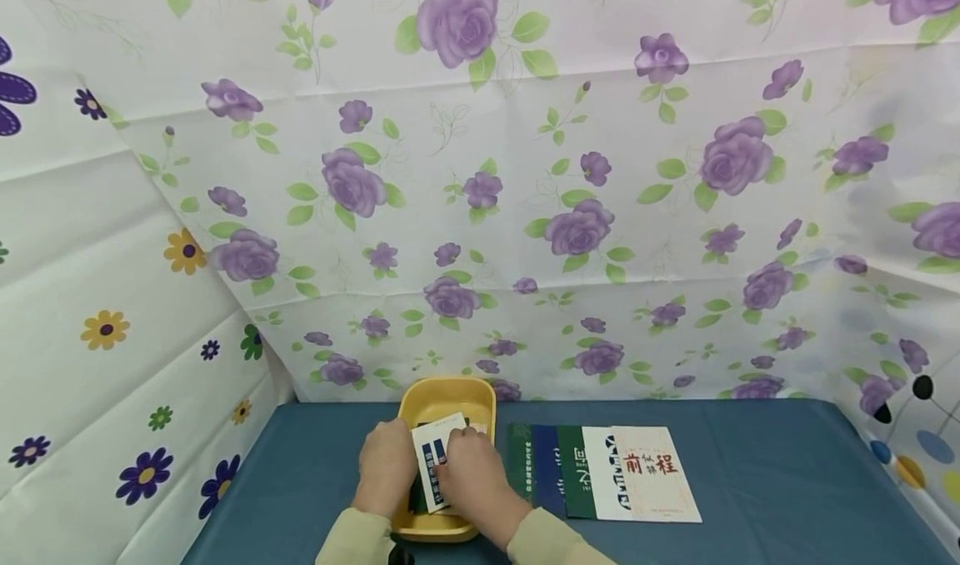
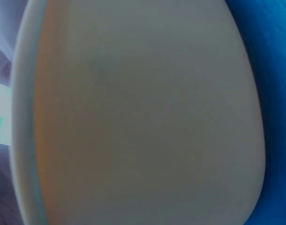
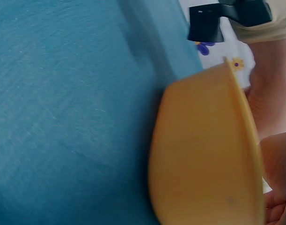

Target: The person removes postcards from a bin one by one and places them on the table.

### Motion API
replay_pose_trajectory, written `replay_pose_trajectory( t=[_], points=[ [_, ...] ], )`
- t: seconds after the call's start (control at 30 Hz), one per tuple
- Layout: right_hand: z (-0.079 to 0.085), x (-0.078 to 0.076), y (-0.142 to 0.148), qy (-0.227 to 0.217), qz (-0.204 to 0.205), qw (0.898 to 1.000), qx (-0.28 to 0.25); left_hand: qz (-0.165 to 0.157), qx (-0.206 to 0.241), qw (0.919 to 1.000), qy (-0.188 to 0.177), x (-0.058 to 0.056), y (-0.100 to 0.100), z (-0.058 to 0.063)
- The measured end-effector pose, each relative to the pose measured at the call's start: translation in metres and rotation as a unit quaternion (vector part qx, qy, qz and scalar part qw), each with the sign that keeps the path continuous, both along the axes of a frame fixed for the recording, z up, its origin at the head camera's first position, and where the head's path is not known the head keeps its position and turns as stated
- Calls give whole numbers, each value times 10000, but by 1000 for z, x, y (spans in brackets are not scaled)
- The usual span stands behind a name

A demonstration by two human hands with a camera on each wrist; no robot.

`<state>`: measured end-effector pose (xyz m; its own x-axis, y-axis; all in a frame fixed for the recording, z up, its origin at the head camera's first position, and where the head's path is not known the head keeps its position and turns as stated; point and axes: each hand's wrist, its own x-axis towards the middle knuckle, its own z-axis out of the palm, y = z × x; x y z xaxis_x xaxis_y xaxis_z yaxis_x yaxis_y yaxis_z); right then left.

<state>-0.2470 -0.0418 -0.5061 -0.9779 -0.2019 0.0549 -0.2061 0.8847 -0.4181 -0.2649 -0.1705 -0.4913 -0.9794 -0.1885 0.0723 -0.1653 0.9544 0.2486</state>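
Note:
A white booklet point(image 1: 429, 465) with dark blue print lies tilted over the yellow tub point(image 1: 487, 394). My right hand point(image 1: 480, 473) pinches it along its right side. My left hand point(image 1: 386, 465) is at the tub's left side, fingers bent down beside the booklet's left edge; I cannot tell whether they grip it. Dark green and other covers show beneath the white one inside the tub. In the left wrist view the tub's pale outer wall point(image 2: 152, 117) fills most of the picture. The right wrist view shows its yellow side point(image 3: 203, 154) and part of a hand point(image 3: 278, 164).
Right of the tub, several booklets overlap in a row on the blue table point(image 1: 765, 465): green ones, a blue one point(image 1: 549, 465), a white one and a cream one point(image 1: 660, 482) with red characters. Flower-printed sheets point(image 1: 525, 215) stand behind and at the sides.

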Motion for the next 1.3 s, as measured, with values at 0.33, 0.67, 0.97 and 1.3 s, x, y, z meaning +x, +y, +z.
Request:
replay_pose_trajectory(
  t=[0.33, 0.67, 0.97, 1.3],
  points=[
    [-9, 2, -9, -168, -121, 9968, 770, 2, 54, 10000, -83, -1, -1, 2],
    [-17, 1, -17, 137, -301, 9842, 1739, 30, 98, 9999, -98, -3, -1, -1],
    [-17, 0, -21, 3, -523, 9829, 1765, 32, 15, 9996, -272, -2, -1, 1],
    [-14, -5, -21, 60, -490, 9883, 1442, 26, 109, 9997, -229, 0, -1, 3]
  ],
)
